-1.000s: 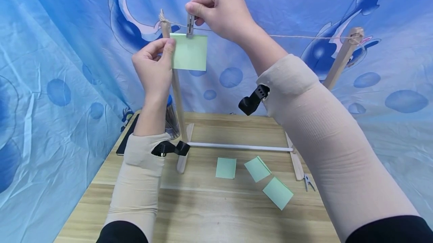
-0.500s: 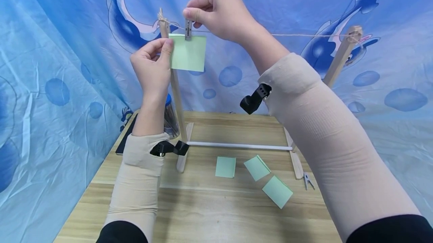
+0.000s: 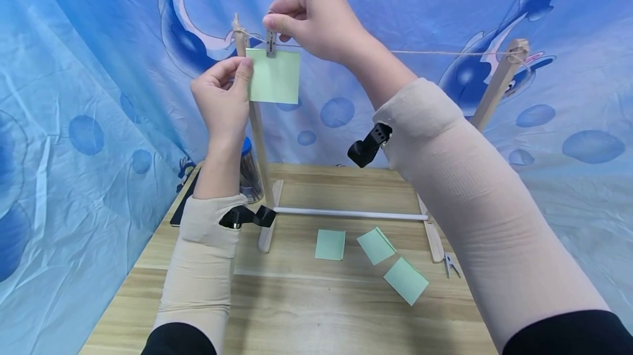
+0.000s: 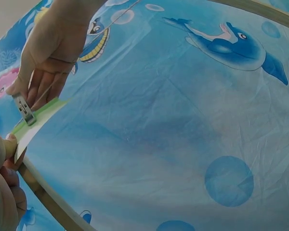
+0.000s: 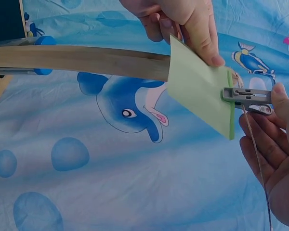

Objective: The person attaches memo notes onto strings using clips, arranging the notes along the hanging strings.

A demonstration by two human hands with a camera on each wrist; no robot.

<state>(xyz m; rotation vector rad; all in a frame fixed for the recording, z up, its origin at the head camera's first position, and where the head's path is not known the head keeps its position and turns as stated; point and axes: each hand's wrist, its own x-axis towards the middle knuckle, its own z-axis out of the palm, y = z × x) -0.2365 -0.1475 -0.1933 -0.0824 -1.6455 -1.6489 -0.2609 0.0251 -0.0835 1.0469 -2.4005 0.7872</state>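
Clothespin (image 3: pixel 271 46) stood upright across the string (image 3: pixel 435 53), its long axis vertical; its lower end met the top edge of the green paper (image 3: pixel 274 79); the right hand (image 3: pixel 316 17) pinched its upper end between thumb and fingers. The left hand (image 3: pixel 222 86), lower and to the left, pinched the paper's upper left corner.

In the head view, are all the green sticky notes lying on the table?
No, one green sticky note is held up near the left end of the string, above the wooden table.
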